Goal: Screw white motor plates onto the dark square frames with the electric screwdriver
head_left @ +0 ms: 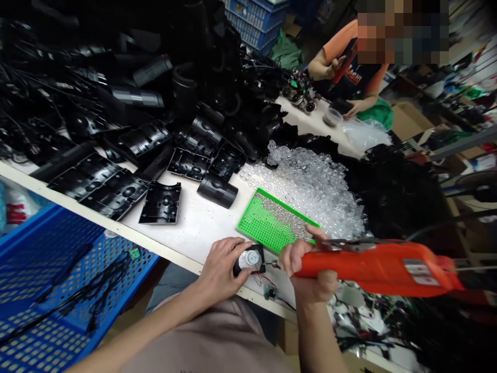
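I see left hand point(219, 269) closed round black housing point(248, 260) with silver motor point(248, 258), near table edge point(229, 282). Right hand point(308, 267) firmly gripping orange soldering gun point(373, 268), tip just beside motor. Keep tip steady, clear of thin red wires point(264, 280).

Bright even light, soft shadows, edges bowed, mosaic blur top right.
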The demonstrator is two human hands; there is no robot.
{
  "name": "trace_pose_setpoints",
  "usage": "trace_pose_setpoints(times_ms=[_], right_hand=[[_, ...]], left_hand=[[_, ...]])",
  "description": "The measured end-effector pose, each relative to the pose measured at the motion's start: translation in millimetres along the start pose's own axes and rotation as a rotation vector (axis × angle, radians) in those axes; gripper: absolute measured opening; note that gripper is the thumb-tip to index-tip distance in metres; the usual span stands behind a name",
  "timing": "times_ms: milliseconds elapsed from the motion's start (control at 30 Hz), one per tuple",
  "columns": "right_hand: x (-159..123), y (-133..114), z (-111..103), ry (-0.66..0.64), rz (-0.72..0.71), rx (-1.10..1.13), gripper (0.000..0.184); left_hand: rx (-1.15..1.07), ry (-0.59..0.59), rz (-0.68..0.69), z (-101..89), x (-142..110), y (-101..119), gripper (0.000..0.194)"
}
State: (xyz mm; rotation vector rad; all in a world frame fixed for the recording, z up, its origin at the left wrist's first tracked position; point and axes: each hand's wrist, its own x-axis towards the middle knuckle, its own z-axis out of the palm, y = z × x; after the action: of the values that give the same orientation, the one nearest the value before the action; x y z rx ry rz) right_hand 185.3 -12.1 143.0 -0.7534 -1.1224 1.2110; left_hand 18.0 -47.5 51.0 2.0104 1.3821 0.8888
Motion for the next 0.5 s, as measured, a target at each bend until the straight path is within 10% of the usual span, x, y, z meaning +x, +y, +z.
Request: trace_pose_setpoints(times_ms=[500], right_hand=[[-14.6, 42.8, -10.1, -0.126, 0.034, -0.008, 0.028]], left_hand=[[0.033, -0.029, 0.009, 8.6, 1.9, 0.0, 0.029]])
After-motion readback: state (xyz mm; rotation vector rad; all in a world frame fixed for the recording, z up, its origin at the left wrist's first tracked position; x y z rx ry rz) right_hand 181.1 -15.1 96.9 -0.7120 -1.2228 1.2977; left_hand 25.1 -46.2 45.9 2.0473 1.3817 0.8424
